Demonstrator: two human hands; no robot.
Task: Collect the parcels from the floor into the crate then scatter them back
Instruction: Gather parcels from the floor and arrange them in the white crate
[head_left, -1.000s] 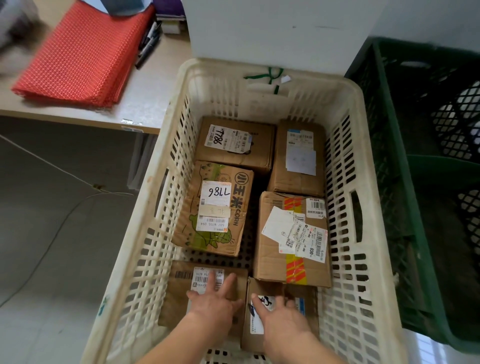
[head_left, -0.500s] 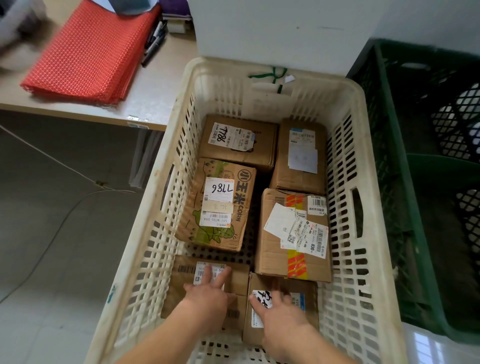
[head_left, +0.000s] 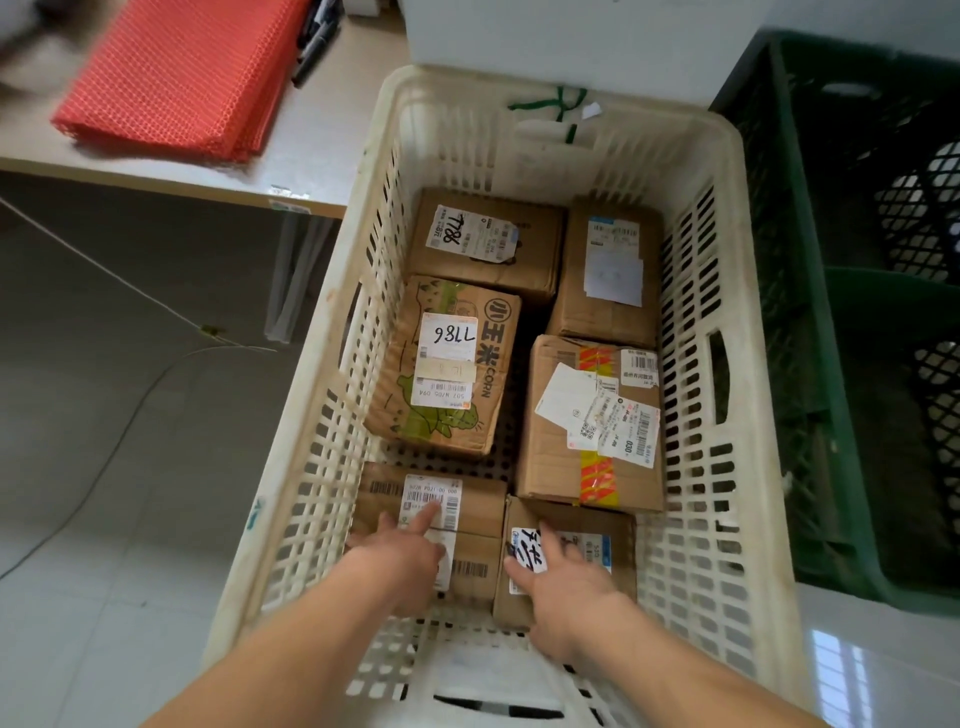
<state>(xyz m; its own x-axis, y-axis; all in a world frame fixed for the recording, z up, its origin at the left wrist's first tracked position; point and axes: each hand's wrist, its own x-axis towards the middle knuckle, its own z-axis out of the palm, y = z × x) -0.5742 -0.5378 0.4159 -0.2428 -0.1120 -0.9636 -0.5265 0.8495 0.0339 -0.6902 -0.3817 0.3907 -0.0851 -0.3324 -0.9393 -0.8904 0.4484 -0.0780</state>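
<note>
Head view, looking down into a white slatted plastic crate standing on pale floor tiles. To its right, just beside it, stands a dark green crate. To its left is a beige table carrying a stack of red mesh mats and some dark pens; a thin cable trails over the floor below. A green tie hangs on the white crate's far wall. The crate's high walls enclose the parcels on all sides, and both forearms pass over its near rim.

Six brown cardboard parcels lie flat on the crate's bottom in two columns. Far left: a box labelled "7786". Far right: a box with a blue-topped label. Middle left: a green-printed corn carton, tilted, with a strip of bare crate bottom between it and the near-left parcel. Middle right: a box with orange-and-yellow tape and several overlapping labels. The near-left parcel bears barcode labels; the near-right parcel has handwriting on a white sticker.

The left hand rests on top of the near-left parcel, fingers spread and straight, index finger on the label, nothing clasped. The right hand lies likewise on the near-right parcel, fingers splayed flat across its top
</note>
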